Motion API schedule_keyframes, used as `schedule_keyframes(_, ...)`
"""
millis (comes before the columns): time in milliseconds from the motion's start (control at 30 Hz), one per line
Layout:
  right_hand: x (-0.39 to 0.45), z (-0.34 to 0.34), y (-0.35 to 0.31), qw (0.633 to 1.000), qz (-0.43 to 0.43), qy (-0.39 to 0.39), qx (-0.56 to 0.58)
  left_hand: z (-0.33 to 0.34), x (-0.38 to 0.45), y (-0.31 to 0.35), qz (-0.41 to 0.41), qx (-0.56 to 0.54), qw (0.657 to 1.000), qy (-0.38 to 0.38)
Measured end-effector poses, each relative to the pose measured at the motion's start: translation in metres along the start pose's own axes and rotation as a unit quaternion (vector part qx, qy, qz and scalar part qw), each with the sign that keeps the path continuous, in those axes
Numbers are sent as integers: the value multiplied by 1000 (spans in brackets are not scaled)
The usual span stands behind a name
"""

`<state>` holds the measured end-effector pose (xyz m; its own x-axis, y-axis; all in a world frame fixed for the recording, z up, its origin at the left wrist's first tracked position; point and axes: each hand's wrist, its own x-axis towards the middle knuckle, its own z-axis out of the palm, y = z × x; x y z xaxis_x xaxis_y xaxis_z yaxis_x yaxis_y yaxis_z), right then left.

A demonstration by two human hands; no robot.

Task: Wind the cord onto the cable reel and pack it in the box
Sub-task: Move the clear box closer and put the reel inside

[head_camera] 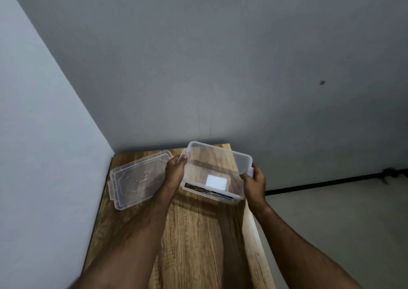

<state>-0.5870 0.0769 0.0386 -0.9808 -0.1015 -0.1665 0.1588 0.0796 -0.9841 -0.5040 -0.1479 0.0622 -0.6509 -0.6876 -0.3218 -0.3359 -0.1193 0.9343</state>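
Two hands hold the clear plastic box [217, 173], one at each short end, at the far end of the wooden table [198, 240]. It looks tilted, with its open top turned away from you and towards the wall; whether its near edge rests on the wood or is lifted just off it, you cannot tell from this view. Through its clear walls you see the wood grain and nothing lying inside. A white square label [216, 182] shows through the bottom, and a dark printed strip [207, 192] runs along the near lower edge.

Your left hand [175, 171] grips the left end of the box, fingers curled over the rim near the latch there. Your right hand [254, 183] grips the right end, thumb on the near side and fingers wrapped round the wall by the other latch. Both forearms reach forward over the table from the bottom of the view.

Just to the left of the box, close to your left hand, the clear lid [138, 178] lies flat on the table, apart from the box, with its latch tabs along the left edge.

Beyond the table rises a grey wall [220, 67], meeting a paler wall at the left. To the right of the table, a black bar [331, 181] runs along the base of the grey wall above a pale floor.
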Motion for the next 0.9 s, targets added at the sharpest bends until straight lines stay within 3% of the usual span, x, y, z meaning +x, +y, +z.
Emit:
schedule_keyframes(333,-29,-15,-27,998,-28,-58,-19,-16,-76,5,6,-42,998,52)
schedule_keyframes(700,-89,-57,-22,983,-18,-170,-62,-27,-205,-45,15,-64,987,146)
schedule_keyframes(900,-118,-75,-4,974,-5,-214,-68,-29,-251,-74,-30,-94,980,175)
